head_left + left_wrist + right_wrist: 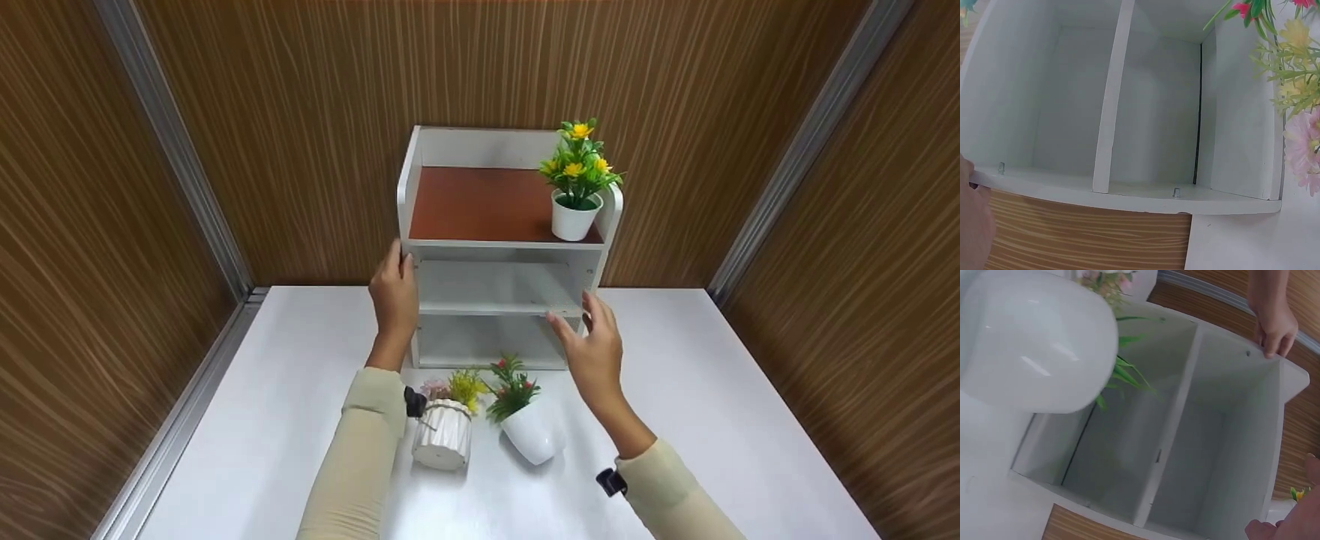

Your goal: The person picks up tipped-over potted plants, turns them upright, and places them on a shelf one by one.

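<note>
Gripping the left side of the white shelf is the left hand (394, 292), thumb at the front edge and fingers round the outside. The shelf (480, 202) sits at the far middle of the table (217, 427), in front of the wood-look wall (300, 112). The right hand (596, 356) is spread, thumb and fingers well apart, at the shelf's near right side; honestly can't tell if it's touching. Up on the brown top, near right corner, there's an upright white pot (574, 223) with yellow flowers. Down on the table, nearer than the shelf, two more are tipped over: a ribbed pot (442, 435) on the left with pink and yellow flowers, and a smooth pot (536, 436) just right of it with red ones.
</note>
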### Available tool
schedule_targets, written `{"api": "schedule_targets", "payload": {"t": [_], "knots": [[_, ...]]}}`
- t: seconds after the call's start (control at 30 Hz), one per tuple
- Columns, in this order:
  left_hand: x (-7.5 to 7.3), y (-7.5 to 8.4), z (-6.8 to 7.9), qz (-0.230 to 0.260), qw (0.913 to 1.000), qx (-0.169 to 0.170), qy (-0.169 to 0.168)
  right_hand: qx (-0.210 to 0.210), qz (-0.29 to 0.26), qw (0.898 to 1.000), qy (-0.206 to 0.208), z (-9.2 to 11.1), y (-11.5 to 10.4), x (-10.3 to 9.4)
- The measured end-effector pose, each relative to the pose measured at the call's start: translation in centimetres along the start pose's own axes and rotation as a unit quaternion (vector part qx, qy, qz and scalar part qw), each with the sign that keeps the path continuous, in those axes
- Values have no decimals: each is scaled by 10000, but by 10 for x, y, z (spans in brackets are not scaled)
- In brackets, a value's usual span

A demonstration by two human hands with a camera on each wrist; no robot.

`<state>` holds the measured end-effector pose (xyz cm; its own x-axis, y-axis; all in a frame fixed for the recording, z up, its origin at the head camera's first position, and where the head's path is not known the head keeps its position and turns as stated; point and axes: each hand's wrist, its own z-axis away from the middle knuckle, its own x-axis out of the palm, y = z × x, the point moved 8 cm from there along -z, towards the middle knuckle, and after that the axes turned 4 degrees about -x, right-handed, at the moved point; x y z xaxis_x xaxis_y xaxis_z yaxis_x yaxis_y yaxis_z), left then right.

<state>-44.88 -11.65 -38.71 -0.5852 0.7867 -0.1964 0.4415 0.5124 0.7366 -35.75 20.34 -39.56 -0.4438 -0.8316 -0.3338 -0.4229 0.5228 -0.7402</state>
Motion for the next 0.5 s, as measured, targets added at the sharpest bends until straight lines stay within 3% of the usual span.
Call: {"api": "schedule_targets", "payload": {"t": [0.5], "knots": [[1,-1,0,-51,10000,-59,54,189,815,9938,-737,58,37,16]]}}
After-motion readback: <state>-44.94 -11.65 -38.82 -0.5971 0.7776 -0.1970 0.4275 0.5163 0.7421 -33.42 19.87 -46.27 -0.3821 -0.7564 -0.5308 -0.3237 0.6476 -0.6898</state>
